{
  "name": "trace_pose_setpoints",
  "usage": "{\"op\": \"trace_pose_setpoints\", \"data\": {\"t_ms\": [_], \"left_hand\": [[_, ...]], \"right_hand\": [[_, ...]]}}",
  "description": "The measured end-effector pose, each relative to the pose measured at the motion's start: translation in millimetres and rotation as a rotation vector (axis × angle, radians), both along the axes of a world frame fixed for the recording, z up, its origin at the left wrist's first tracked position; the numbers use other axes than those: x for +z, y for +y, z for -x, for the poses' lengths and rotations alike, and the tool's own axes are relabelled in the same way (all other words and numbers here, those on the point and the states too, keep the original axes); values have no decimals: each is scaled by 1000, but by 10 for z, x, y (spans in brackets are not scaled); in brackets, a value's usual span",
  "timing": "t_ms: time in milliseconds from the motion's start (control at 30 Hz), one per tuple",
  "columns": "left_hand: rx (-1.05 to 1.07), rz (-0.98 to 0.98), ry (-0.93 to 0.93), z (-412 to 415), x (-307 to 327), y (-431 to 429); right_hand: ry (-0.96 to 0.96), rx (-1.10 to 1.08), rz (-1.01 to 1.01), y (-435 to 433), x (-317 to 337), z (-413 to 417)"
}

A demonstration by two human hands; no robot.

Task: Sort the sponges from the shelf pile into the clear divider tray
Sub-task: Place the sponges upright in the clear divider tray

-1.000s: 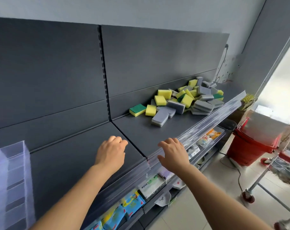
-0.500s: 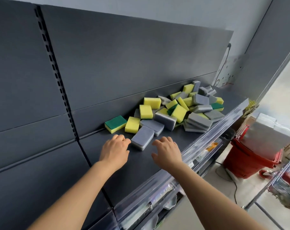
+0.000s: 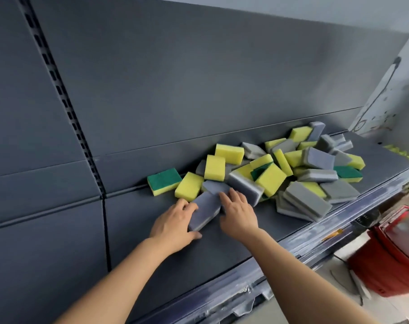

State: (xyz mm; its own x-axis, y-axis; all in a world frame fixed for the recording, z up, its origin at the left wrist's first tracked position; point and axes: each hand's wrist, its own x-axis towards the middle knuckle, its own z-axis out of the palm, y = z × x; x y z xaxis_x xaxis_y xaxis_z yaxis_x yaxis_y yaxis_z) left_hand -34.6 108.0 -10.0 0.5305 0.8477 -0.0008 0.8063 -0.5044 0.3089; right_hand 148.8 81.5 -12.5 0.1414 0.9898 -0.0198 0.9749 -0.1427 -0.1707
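A pile of several yellow, green-topped and grey sponges [image 3: 290, 167] lies on the dark grey shelf [image 3: 152, 249], against its back panel. My left hand [image 3: 175, 223] grips the nearest grey sponge [image 3: 204, 211] at the pile's left front, fingers over its far side and thumb under its near end. My right hand [image 3: 238, 212] rests with straight fingers on the same sponge's right side and touches a second grey sponge [image 3: 216, 187] behind it. The clear divider tray is out of view.
A green-topped sponge [image 3: 163, 181] and a yellow sponge [image 3: 189, 189] lie at the pile's left edge. A clear plastic strip [image 3: 304, 244] runs along the shelf front. A red bucket [image 3: 390, 256] stands on the floor at the lower right.
The view has moved right and closer to the pile. Both hands reached forward to the nearest grey sponge, and my left hand has taken hold of it.
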Motion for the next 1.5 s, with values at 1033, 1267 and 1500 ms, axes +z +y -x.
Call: {"op": "trace_pose_setpoints", "data": {"t_ms": [1033, 1267, 1500], "left_hand": [[997, -93, -1036, 940, 331, -1246], [999, 131, -1188, 1765, 401, -1672], [1081, 87, -1207, 2715, 448, -2148]], "right_hand": [[827, 292, -318, -418, 408, 942], [974, 420, -52, -474, 389, 1727], [920, 611, 62, -766, 499, 2805]]}}
